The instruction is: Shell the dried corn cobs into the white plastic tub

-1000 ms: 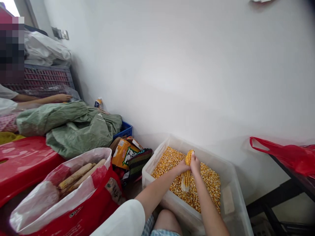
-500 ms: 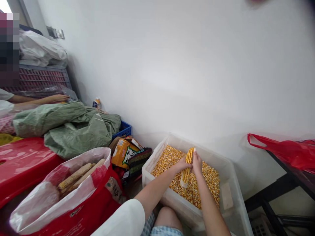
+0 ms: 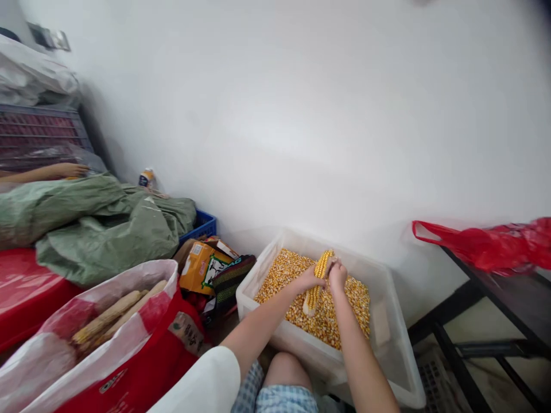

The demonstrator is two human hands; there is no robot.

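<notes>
An ear of corn with yellow kernels slants over a clear plastic bin, its pale end pointing down toward me. My left hand is wrapped round its middle. Against the upper right side of the ear, my right hand is closed, with its fingertips partly hidden. Loose corn kernels cover much of the bin's floor below both hands.
Left of the bin stands a red and white bag holding several cobs. Between them lies an orange box. A red plastic bag rests on a black-framed table at right. Another person's hand shows at far left.
The view has turned slightly right, so surroundings sit further left. The ear of corn leans more, and my right hand has slid down from its tip along the side.
</notes>
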